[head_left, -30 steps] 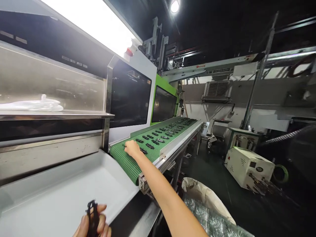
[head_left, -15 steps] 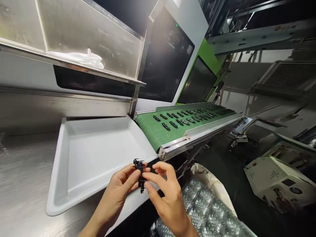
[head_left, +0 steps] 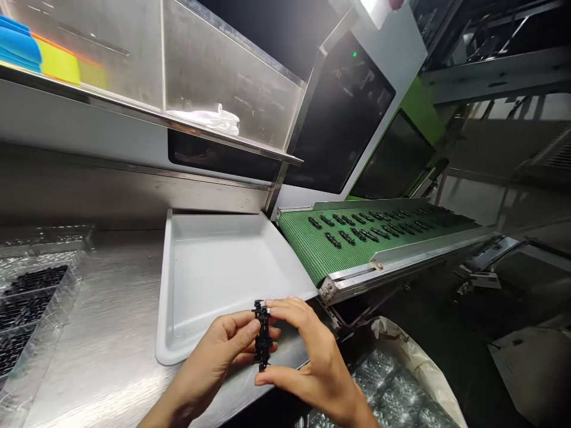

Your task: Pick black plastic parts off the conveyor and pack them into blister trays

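A small, narrow black plastic part with clips and prongs along it stands nearly upright between my hands, in front of the white tray. My left hand pinches its left side between thumb and fingers. My right hand spans its length, forefinger at the top end and thumb at the bottom end. Several similar black parts lie in two rows on the green conveyor belt, beyond the tray to the right.
Clear plastic trays packed with black parts sit on the steel table at left. A shelf above carries white gloves and blue and yellow items. Below right stands a lined bag of clear plastic packaging.
My view has swung left, bringing the packed clear trays into sight. My right hand has spread from the part's side to its two ends, and the part is now turned more upright.
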`<state>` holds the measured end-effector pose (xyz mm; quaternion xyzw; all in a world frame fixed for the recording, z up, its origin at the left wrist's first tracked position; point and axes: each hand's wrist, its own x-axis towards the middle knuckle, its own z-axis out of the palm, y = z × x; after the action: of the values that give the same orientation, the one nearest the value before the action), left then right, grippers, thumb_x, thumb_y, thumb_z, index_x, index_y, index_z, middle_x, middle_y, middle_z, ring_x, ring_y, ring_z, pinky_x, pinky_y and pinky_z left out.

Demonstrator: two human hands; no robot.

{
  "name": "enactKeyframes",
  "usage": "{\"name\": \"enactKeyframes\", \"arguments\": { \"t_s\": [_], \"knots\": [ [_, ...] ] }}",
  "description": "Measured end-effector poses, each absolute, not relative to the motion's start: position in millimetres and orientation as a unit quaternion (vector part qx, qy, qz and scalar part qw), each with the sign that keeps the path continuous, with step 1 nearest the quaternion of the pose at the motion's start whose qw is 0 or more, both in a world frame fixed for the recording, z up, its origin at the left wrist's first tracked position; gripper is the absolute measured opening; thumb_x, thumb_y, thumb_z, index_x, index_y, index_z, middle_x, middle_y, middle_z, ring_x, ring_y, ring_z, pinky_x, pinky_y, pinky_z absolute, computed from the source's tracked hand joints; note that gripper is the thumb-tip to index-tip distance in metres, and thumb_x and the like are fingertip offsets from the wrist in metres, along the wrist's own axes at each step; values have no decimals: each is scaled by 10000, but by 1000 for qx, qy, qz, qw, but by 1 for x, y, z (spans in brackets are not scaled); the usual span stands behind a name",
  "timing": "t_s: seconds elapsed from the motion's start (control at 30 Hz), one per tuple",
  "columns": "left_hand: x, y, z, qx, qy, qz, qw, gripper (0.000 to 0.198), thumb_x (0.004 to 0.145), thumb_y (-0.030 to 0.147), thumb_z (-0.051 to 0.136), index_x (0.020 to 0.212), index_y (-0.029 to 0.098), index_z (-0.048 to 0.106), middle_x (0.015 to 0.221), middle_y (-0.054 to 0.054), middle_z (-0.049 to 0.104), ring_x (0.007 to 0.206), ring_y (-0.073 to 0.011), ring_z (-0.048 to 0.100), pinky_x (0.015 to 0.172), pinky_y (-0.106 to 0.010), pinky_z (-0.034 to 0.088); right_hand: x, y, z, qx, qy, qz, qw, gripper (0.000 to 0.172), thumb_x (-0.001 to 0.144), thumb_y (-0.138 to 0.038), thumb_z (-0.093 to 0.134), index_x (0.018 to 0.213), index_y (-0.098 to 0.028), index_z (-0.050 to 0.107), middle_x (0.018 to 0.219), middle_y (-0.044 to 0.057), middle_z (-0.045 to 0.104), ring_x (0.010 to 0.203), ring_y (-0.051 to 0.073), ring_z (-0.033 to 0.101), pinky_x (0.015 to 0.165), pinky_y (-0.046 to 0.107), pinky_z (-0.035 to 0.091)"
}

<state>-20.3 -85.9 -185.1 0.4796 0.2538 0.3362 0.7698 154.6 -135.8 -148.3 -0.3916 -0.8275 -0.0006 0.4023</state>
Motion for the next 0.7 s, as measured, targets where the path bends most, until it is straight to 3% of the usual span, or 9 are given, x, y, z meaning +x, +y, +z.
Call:
{"name": "enactKeyframes", "arguments": {
  "t_s": [0.23, 0.37, 0.53, 0.6, 0.67, 0.7],
  "knots": [
    [-28, -79, -184, 519, 253, 323, 750, 476, 740, 563, 724, 1003, 166, 734, 883, -73, 727, 824, -197, 642, 715, -254, 473, 148, -136, -145, -403, -837, -26, 369, 634, 837, -486, 690, 1326, -186, 420, 1214, 94, 636, 1181, 231, 577, 1100, 360, 397],
    [-24, -74, -187, 486, 231, 317, 781, 435, 762, 501, 734, 1060, 184, 713, 979, -81, 722, 919, -217, 640, 752, -263, 487, 147, -135, -143, -404, -843, -26, 355, 670, 824, -431, 724, 1358, -191, 401, 1214, 103, 635, 1141, 234, 601, 1087, 387, 412],
    [-10, -73, -194, 418, 235, 338, 810, 372, 739, 430, 781, 1014, 188, 719, 942, -68, 737, 828, -180, 662, 676, -220, 515, 163, -113, -133, -412, -847, 70, 330, 744, 641, -439, 861, 1274, -208, 543, 1156, 61, 678, 1073, 204, 640, 972, 288, 496],
    [-5, -74, -194, 386, 242, 348, 819, 365, 695, 421, 818, 944, 169, 731, 876, -66, 745, 769, -173, 672, 668, -222, 538, 182, -95, -122, -444, -837, 61, 314, 571, 659, -443, 840, 1151, -227, 649, 1072, 10, 715, 973, 167, 678, 885, 228, 527],
    [-2, -76, -191, 350, 252, 355, 829, 349, 686, 394, 829, 922, 157, 730, 869, -70, 752, 763, -178, 688, 720, -243, 566, 208, -72, -109, -515, -787, -8, 340, 310, 828, -434, 703, 1042, -210, 699, 964, -7, 727, 842, 134, 689, 783, 216, 540],
    [-1, -78, -188, 334, 261, 361, 830, 333, 707, 378, 816, 939, 156, 726, 894, -75, 756, 782, -183, 698, 751, -253, 574, 222, -60, -103, -551, -747, -51, 367, 269, 910, -411, 614, 1031, -185, 695, 952, 6, 718, 814, 131, 682, 765, 239, 542]
  ]
}}
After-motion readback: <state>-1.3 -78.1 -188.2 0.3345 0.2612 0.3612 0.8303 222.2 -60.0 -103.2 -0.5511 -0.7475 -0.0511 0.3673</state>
